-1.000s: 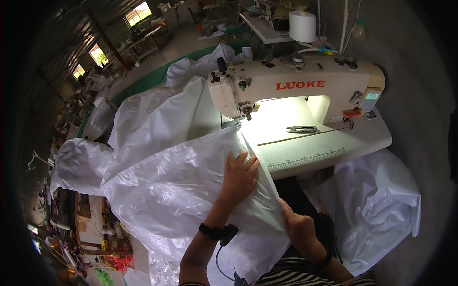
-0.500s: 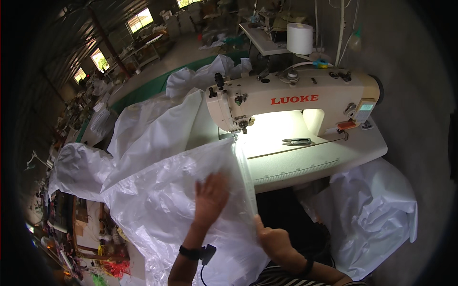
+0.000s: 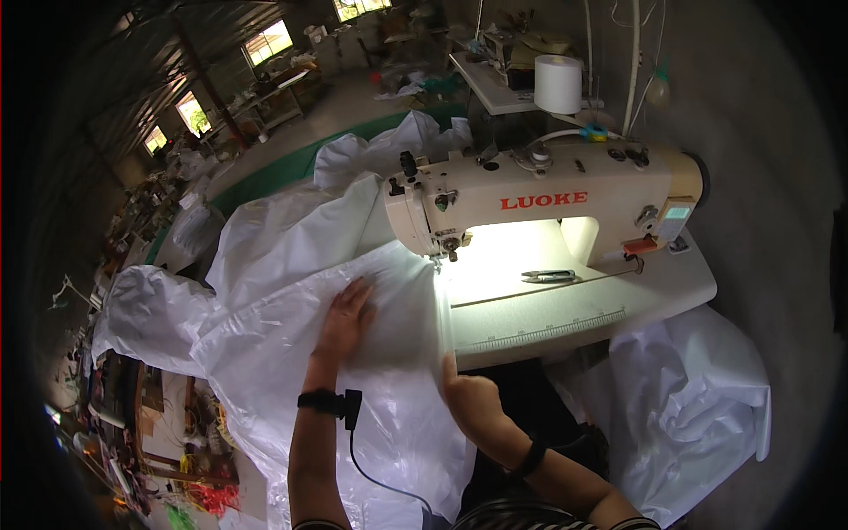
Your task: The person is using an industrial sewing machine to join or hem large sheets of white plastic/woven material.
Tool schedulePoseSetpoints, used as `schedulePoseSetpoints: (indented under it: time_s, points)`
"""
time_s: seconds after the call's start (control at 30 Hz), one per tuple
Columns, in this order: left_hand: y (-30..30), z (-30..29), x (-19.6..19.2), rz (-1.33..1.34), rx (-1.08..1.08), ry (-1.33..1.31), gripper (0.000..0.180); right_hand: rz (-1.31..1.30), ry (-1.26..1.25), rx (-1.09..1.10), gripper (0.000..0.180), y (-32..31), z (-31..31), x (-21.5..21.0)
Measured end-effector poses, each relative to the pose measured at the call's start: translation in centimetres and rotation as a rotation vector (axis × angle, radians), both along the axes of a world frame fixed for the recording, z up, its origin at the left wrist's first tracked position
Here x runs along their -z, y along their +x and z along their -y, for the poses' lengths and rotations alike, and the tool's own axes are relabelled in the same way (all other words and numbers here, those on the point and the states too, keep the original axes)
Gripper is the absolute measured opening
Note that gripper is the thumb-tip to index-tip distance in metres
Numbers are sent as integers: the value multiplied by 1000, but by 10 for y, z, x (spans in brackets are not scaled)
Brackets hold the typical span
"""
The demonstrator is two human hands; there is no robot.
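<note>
A large sheet of shiny white plastic-like fabric [image 3: 389,397] drapes over the left part of the sewing machine's table, its right edge running up under the needle area of the white sewing machine [image 3: 539,190]. My left hand [image 3: 347,320] lies flat on the sheet, fingers extended, left of the needle. Lower down, my right hand [image 3: 477,406] is closed on the sheet's right edge, near the front of the table. Its index finger points up along that edge. What its other fingers hold is partly hidden.
Thread snips [image 3: 548,276] lie on the lit machine bed [image 3: 530,322]. A white thread cone [image 3: 558,84] stands behind the machine. More white sheeting [image 3: 693,406] hangs at the right, beside a grey wall [image 3: 777,265]. Coloured scraps [image 3: 215,496] lie at the lower left.
My left hand has slid up and left across the sheet. My right hand has moved up and slightly left along the edge, nearer the needle.
</note>
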State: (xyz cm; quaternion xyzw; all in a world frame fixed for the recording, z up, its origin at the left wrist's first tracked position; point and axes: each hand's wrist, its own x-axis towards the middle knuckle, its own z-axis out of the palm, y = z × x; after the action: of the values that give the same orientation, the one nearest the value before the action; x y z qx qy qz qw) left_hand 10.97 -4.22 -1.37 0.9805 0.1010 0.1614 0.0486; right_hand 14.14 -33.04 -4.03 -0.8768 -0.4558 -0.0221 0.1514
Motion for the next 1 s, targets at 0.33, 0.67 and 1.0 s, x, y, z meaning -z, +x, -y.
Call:
schedulePoseSetpoints:
  time_s: [0.33, 0.67, 1.0]
  points:
    - [-138, -136, -25, 43, -902, -112, 110, -51, -101, 20, 52, 65, -63, -19]
    - [-166, -106, 31, 86, -854, 60, 35, -8, -213, 34, 52, 68, -57, -20]
    - [-188, 99, -46, -180, 73, -890, 55, 46, -48, -77, 40, 83, -29, 8]
